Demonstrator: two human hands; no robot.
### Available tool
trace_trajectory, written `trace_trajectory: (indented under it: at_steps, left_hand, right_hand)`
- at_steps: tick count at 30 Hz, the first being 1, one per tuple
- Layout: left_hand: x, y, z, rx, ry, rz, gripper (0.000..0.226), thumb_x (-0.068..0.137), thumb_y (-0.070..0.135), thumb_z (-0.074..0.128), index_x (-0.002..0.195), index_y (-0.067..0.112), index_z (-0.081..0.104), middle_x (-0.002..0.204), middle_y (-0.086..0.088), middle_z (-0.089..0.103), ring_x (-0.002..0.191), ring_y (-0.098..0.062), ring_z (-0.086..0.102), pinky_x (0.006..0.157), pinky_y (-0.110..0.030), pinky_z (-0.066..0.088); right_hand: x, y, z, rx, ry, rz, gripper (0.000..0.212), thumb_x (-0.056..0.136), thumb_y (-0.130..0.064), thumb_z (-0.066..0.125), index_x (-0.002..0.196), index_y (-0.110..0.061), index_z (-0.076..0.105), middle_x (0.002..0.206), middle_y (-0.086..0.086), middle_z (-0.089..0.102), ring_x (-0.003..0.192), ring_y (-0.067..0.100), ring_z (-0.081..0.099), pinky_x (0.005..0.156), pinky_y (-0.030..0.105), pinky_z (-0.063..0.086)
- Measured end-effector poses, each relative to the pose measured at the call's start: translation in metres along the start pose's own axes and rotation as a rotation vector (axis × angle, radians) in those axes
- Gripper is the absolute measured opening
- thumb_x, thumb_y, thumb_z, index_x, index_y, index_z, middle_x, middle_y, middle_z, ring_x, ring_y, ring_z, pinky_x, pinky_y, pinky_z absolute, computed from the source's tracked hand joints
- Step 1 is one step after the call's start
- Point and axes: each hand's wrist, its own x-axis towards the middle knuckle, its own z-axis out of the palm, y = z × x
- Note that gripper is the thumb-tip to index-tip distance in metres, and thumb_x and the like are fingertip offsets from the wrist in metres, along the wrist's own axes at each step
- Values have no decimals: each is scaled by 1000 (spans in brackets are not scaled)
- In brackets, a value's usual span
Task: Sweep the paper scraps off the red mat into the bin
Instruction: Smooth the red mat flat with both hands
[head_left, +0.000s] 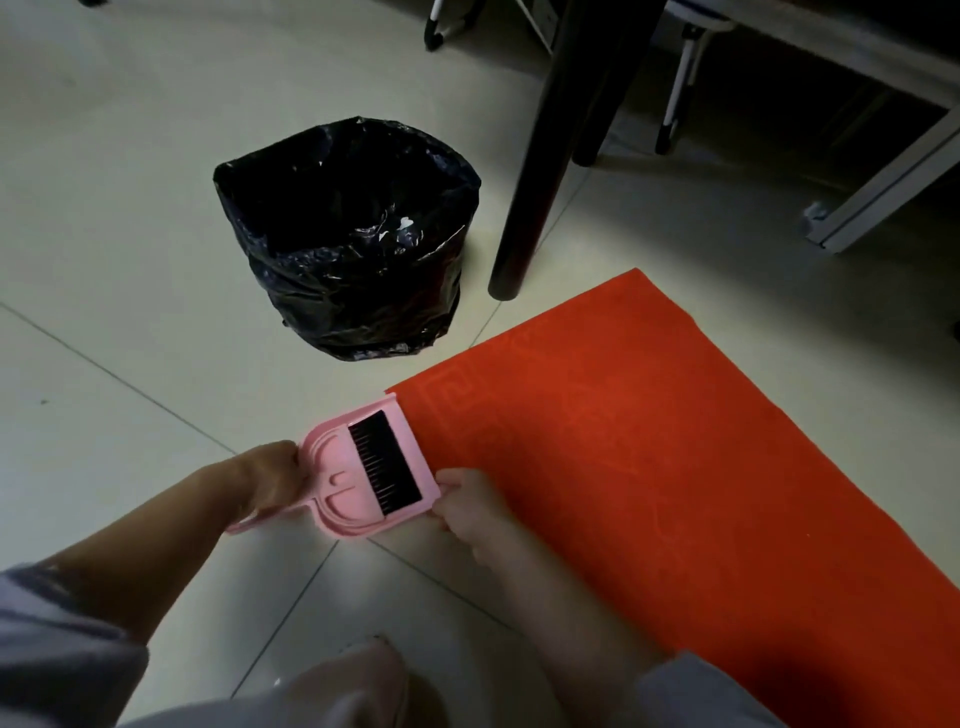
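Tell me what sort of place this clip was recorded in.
Probably an indoor room in a home or office, seen at floor level: pale floor tiles, a red mat, a bin lined with a black bag, and a dark table leg.

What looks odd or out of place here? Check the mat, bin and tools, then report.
Nothing stands out. The red patterned mat lies flat with no scraps visible, the black-bagged bin stands upright, and the left hand and right hand hold the pink plastic dustpan with its black-bristled brush at the mat's edge.

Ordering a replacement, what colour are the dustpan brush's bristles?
Black bristles, set against the pink dustpan; head view.
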Motion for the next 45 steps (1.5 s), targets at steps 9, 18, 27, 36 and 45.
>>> trace_trajectory:
  at_steps: [9,18,27,36,45]
  left_hand:
    - [13,-29,-1,208,55,-119,37,95,28,46,120,4,58,124,-13,62,113,-25,59,87,-24,43]
    - [43,52,-14,188,366,82,49,88,23,59,129,0,46,129,-23,46,120,-39,45,99,-44,42]
    - [94,139,11,291,282,224,77,67,41,81,126,4,48,128,-22,45,120,-38,46,96,-49,44]
    - [115,144,8,237,251,126,65,69,30,81,124,4,57,124,-25,55,116,-41,51,95,-45,46]
    - [94,146,11,-655,-155,82,27,94,-9,38,84,11,53,92,-20,60,77,-35,60,59,-47,57]
  right_hand:
    - [3,16,6,-98,76,10,40,88,-2,48,125,-12,59,132,5,57,123,20,52,106,31,41]
    - [2,38,-22,-177,299,25,30,83,-17,60,112,-23,65,125,0,57,115,16,53,101,29,42]
    - [-24,93,-75,-261,485,191,47,78,-26,63,125,-28,55,131,1,43,126,20,40,107,38,36]
    - [-32,102,-71,-380,273,278,99,70,-48,71,144,-46,7,154,2,3,143,26,4,108,58,25]
    - [-29,119,-78,-586,122,348,134,55,-62,75,141,-40,-24,146,14,-41,137,34,-33,101,75,8]
